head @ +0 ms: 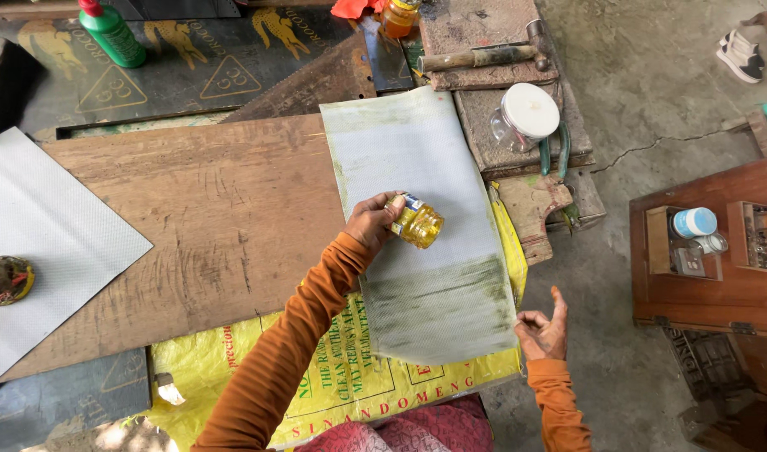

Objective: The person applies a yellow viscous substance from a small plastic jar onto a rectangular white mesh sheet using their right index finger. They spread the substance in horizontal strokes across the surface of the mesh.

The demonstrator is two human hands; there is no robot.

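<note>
Left hand [371,221] grips a small yellow bottle [418,224] — tipped sideways over the pale sheet [408,151].
Its long axis points right, mouth away from the palm; right hand [544,328] — loosely open, empty — hovers off the sheet's lower right corner.

Left hand [371,222] has its fingers curled closed; right hand [542,331] half-open.

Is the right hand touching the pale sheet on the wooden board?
Apart. In the head view, the right hand hangs open just past the lower right corner of the pale sheet, with yellow sack and floor showing between them.
</note>
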